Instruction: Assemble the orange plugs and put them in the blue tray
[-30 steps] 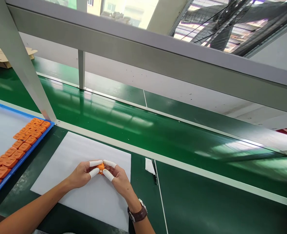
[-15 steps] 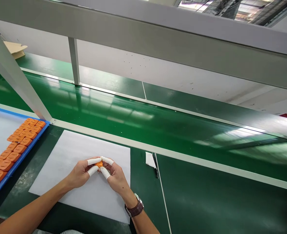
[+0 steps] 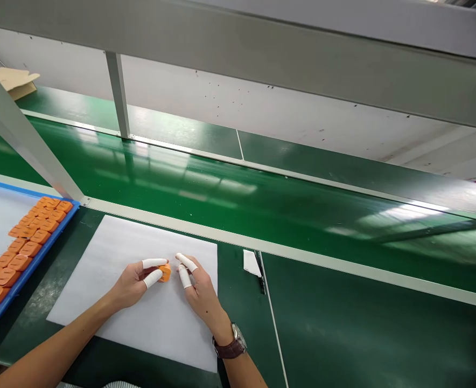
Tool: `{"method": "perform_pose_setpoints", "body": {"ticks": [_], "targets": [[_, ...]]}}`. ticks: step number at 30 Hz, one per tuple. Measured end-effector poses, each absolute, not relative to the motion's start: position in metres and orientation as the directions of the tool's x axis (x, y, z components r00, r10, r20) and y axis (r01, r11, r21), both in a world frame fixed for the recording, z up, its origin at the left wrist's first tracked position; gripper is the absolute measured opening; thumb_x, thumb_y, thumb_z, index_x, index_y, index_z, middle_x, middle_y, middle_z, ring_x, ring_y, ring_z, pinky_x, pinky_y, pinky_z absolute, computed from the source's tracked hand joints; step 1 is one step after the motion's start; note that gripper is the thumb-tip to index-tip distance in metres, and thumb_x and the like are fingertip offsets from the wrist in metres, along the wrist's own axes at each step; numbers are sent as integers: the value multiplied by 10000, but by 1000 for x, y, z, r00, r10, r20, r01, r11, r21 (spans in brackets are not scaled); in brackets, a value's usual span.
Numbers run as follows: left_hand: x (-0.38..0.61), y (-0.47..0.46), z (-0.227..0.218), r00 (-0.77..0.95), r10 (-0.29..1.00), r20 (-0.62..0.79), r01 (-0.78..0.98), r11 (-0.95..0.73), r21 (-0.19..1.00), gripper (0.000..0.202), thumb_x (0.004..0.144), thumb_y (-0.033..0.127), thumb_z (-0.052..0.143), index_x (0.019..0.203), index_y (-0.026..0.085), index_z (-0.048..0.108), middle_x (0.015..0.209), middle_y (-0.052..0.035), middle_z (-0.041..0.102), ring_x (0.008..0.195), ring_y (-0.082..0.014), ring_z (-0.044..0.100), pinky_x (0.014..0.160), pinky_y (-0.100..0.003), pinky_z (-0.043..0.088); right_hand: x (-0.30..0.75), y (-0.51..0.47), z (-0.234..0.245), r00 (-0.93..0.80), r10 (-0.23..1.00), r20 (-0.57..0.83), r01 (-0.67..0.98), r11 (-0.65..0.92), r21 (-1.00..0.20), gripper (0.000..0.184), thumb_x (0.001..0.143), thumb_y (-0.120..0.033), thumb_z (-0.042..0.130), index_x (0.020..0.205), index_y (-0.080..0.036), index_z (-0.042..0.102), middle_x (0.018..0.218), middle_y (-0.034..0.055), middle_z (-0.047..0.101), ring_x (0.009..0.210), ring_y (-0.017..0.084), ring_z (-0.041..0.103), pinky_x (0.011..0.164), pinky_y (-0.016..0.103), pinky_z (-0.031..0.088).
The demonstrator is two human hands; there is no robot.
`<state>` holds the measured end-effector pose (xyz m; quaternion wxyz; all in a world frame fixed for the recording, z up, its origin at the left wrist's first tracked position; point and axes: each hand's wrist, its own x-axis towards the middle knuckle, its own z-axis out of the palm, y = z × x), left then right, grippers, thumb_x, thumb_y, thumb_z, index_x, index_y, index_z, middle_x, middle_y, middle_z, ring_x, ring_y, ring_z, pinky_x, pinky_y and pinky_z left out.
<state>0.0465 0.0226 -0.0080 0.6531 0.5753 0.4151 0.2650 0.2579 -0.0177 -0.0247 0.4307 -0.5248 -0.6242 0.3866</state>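
Observation:
A small orange block-like part [image 3: 165, 273] with rounded corners is pinched between the thumb and forefinger of my left hand [image 3: 137, 280]. Those fingertips wear white finger covers and partly hide the part. Just to its right is my right hand [image 3: 200, 291], also with white covers on thumb and forefinger. Its fingertips stand a little apart, off the orange part, with nothing visible between them. Both hands are over a white sheet [image 3: 141, 334] lying on the dark green table.
At left, a blue-edged tray [image 3: 28, 280] holds rows of similar orange parts [image 3: 20, 262]. A white scrap [image 3: 251, 262] lies by a dark object at the table seam. A green conveyor-like strip [image 3: 222, 199] runs behind, under a grey metal frame [image 3: 119, 97]. Cardboard [image 3: 15, 81] sits far left.
My right hand has drawn away from the orange part to the right. The left hand still holds the part, now more exposed. The camera view has shifted slightly.

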Motion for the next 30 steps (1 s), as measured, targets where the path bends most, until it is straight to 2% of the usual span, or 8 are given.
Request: {"method": "perform_pose_setpoints", "body": {"ticks": [5, 8, 11, 17, 20, 23, 27, 30], "targets": [[43, 24, -8, 599, 773, -208, 37, 233, 972, 466, 920, 293, 629, 1372, 220, 543, 1300, -89, 644, 1215, -252, 613, 1095, -441, 474, 257, -14, -36, -145, 931, 335, 496, 361, -790, 406, 994, -125, 413, 1361, -259, 523, 1235, 104, 639, 1155, 231, 616, 965, 437, 568], [46, 22, -14, 548, 823, -148, -24, 193, 981, 493, 845, 247, 722, 1308, 214, 556, 1271, -100, 595, 1099, -244, 655, 993, -418, 546, 254, -13, -41, -200, 894, 402, 547, 442, -711, 443, 971, -88, 438, 1380, -252, 494, 1217, 113, 631, 1151, 242, 596, 952, 461, 564], [52, 18, -21, 467, 878, -107, -15, 129, 992, 420, 803, 259, 759, 1195, 207, 616, 1219, -93, 587, 1050, -239, 657, 920, -378, 577, 254, -14, -48, -255, 858, 445, 607, 500, -617, 486, 948, -77, 460, 1408, -232, 464, 1272, 131, 614, 1190, 267, 572, 957, 480, 553], [55, 13, -8, 423, 904, -63, 79, 33, 996, 440, 786, 266, 753, 1212, 213, 658, 1120, -76, 685, 1007, -236, 673, 913, -357, 565, 257, -11, -71, -379, 809, 449, 778, 541, -319, 560, 942, -143, 425, 1497, -195, 358, 1482, 125, 521, 1371, 337, 462, 995, 520, 495], [32, 15, 20, 327, 945, 15, 194, -83, 977, 464, 780, 299, 756, 1231, 238, 666, 1114, -64, 709, 980, -222, 671, 930, -353, 547, 260, -11, -76, -390, 813, 433, 802, 531, -274, 474, 965, -268, 462, 1435, -216, 443, 1465, 93, 550, 1356, 326, 492, 984, 476, 505], [-26, 22, 59, 171, 978, 117, 409, -178, 895, 484, 802, 363, 733, 1268, 254, 656, 1130, -66, 702, 1001, -229, 662, 962, -359, 516, 263, -12, -76, -397, 824, 404, 815, 519, -258, 300, 966, -304, 464, 1220, -234, 607, 1491, 58, 526, 1364, 325, 488, 980, 460, 516], [-139, 37, 102, -254, 958, 137, 613, 49, 789, 596, 792, 510, 692, 1305, 218, 606, 1222, -75, 684, 1061, -267, 657, 943, -356, 516, 263, -12, -77, -413, 820, 396, 827, 520, -212, 275, 972, -302, 423, 1097, -227, 657, 1505, 43, 510, 1356, 329, 496, 954, 458, 539], [-207, 42, 113, -396, 918, 24, 663, 268, 699, 607, 737, 561, 688, 1208, 179, 652, 1277, -107, 670, 1103, -304, 642, 870, -342, 531, 263, -10, -80, -408, 819, 404, 838, 511, -190, 304, 974, -329, 426, 1144, -223, 655, 1483, 53, 535, 1334, 334, 518, 925, 458, 558]]}}
